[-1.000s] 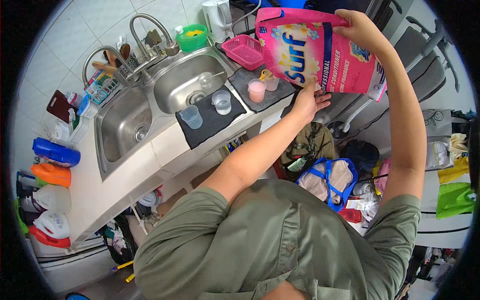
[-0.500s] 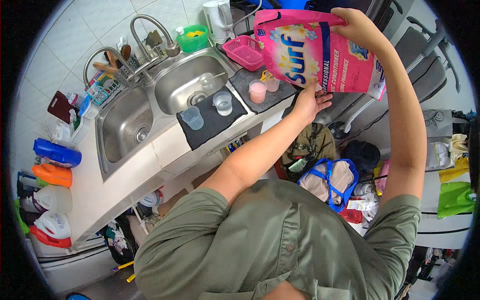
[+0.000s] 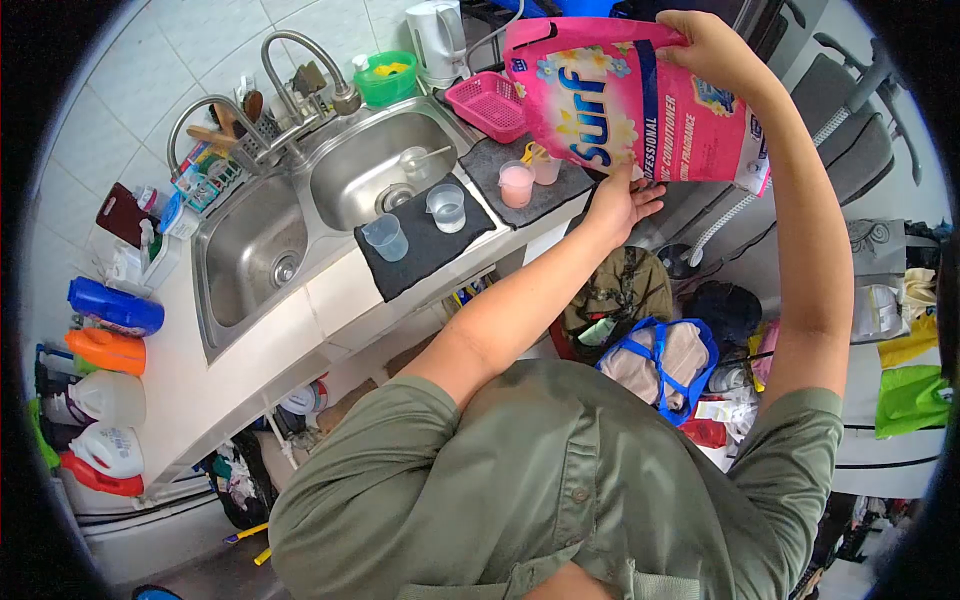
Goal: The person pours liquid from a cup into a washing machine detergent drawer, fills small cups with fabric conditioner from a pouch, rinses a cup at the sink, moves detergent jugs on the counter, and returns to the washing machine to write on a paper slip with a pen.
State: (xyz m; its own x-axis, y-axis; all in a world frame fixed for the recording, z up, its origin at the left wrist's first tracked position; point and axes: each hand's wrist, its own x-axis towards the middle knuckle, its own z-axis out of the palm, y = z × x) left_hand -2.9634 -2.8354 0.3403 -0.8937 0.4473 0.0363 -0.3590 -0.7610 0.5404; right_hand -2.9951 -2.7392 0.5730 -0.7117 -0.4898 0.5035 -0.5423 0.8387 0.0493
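Observation:
A large pink Surf fabric conditioner pouch [image 3: 620, 105] is held up tilted, beyond the counter's right end. My right hand [image 3: 708, 55] grips its upper edge. Below, my left hand [image 3: 622, 205] supports the lower edge, thumb on the printed front and fingers stretched out beneath. Just left of the pouch, a small plastic cup of pink liquid [image 3: 516, 184] rests on a dark cloth [image 3: 487, 160]. Close behind it stands another cup [image 3: 545, 168], with something yellow at its rim. On a second dark cloth [image 3: 400, 272] are a cup of clear liquid [image 3: 446, 210] and a bluish clear cup [image 3: 386, 238].
The double steel sink [image 3: 205, 300] holds a small cup with a spoon [image 3: 418, 160]. A pink basket [image 3: 487, 105], green bowl [image 3: 385, 80] and white kettle [image 3: 437, 45] stand behind. Bottles, including an orange one [image 3: 105, 350], line the left end. A blue-handled bag [image 3: 665, 365] sits below.
Almost nothing differs. The pouch and my right hand have shifted very slightly up and left; my left hand keeps its place.

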